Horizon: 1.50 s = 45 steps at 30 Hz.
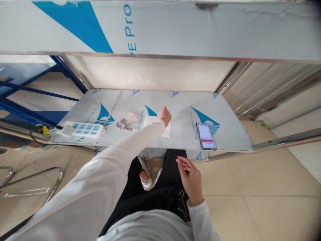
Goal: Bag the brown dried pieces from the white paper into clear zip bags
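My left hand [165, 116] is stretched out over the table, its fingers curled into a fist. Whatever lies inside that fist, if anything, is hidden. Beneath the hand and sleeve is a flat white packet [150, 120], partly covered by my forearm. Just left of it lies a clear plastic bag [129, 121] with small brownish contents I cannot identify. My right hand [191, 179] hangs in front of the table's near edge, above my lap. Its thumb tip is close to the fingertips, and nothing shows between them.
The metal table [175, 98] wears printed protective film. A white power strip [86, 130] with a plugged-in adapter lies at its left end, a cable running off. On the right rests a phone [207, 136] with a blurred screen. A filmed shelf [175, 30] crosses above. A metal-tube chair [56, 177] stands left.
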### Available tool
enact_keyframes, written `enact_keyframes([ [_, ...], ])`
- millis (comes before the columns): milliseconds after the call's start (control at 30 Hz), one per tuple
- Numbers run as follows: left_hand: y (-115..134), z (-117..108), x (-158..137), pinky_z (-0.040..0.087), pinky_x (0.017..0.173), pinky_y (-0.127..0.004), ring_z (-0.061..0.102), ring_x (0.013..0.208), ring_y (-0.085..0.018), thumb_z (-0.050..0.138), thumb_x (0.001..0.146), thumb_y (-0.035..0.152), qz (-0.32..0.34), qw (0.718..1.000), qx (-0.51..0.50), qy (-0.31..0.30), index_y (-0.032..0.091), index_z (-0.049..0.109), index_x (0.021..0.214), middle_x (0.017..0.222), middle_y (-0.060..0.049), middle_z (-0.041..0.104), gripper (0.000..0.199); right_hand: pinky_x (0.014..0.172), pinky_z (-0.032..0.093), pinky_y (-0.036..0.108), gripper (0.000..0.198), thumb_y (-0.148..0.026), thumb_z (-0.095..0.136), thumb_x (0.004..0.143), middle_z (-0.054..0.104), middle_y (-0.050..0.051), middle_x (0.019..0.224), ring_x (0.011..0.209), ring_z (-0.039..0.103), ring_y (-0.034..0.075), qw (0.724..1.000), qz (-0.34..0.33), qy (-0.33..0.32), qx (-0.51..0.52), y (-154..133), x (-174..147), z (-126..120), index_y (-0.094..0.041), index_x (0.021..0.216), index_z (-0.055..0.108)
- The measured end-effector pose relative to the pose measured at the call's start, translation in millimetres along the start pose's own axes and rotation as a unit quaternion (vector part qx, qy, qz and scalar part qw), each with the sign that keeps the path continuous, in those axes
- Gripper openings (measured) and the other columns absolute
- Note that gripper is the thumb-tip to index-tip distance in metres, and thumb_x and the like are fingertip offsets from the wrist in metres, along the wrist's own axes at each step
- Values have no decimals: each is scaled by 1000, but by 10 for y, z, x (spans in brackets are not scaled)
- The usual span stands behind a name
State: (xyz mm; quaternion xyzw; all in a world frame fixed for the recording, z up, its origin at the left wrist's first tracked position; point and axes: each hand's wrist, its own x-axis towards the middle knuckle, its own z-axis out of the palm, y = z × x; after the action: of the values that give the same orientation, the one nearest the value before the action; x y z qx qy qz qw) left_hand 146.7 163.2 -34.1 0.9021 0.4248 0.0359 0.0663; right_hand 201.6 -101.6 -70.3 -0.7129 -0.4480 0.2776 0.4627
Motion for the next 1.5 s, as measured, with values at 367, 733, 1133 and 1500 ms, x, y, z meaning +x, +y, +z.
enact_keyframes([
  [367, 401, 12, -447, 37, 90, -40, 58, 102, -27, 66, 73, 37, 51, 996, -61, 51, 15, 51, 118, 108, -10, 65, 53, 68, 53, 30, 46, -52, 70, 67, 73, 13, 97, 88, 69, 23, 991, 63, -55, 105, -197, 1632, -133, -14, 95, 70],
  [733, -1190, 163, -1297, 42, 98, -41, 56, 110, -26, 54, 86, 38, -241, 927, -136, 254, 17, 57, 114, 112, -11, 64, 35, 63, 50, 28, 29, -41, 64, 77, 72, 12, 91, 79, 68, 21, 991, 128, -36, -29, 99, 2225, -131, -14, 86, 67],
  [1133, -1564, 397, -1717, 29, 99, -49, 53, 113, -29, 50, 87, 32, -354, 914, -29, 195, 24, 67, 111, 121, -9, 65, 31, 99, 38, 47, 42, -29, 56, 80, 59, 20, 116, 113, 51, 31, 950, -175, 58, -253, -182, 1966, 377, -9, 116, 58],
  [1500, -919, 97, -2015, 34, 93, -42, 58, 101, -25, 49, 90, 32, -263, 902, -100, 328, 27, 70, 109, 107, -7, 71, 29, 68, 52, 27, 40, -53, 54, 82, 72, 5, 78, 73, 68, 18, 970, -43, -226, 79, -1068, 1322, 1531, -17, 83, 71],
])
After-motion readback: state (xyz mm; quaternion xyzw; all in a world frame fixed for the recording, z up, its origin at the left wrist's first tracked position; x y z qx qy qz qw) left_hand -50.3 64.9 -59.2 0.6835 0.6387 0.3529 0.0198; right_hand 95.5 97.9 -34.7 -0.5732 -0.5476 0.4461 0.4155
